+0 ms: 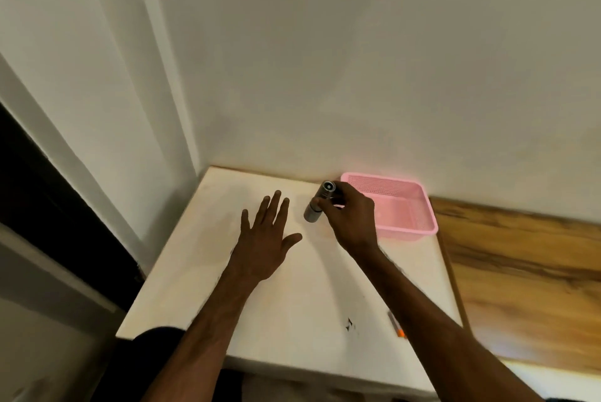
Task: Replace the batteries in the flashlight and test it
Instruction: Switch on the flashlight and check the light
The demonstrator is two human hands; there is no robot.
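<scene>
Two bare hands out over a white rectangular tabletop [292,304]. Nearest, close to the right front edge and just beside the right forearm [439,313]: a slim grey stick [397,325] with an orange tip, too blurred to name, possibly a battery. Easily swept off the edge by that forearm on any pull back.

Further in, left hand [265,239] palm down, fingers straight and spread, holding nothing. Resting on the top or hovering just above it, cannot tell which.

Beyond it and to its right, right hand [349,216] curled round a silver-grey metal cylindrical flashlight [313,209], fingers and thumb wrapped about the upper half, lower half bare. Held over the far side of the tabletop, just beside a pink perforated plastic basket [406,232].

Long axis tilted, not upright. Lower end down and toward the near left, close to the tabletop, contact unclear. Upper end up and toward the far right, round face turned to the camera. Lens or tail cap, cannot tell.

Likely trouble: slipping out of a one-handed hold during a twist at either end, with no second hand bracing, then dropping and rolling off the smooth top. Also spilling cells onto the table, if opened with the low end down.

Farthest, plain pale wall [357,76] behind the basket.
</scene>
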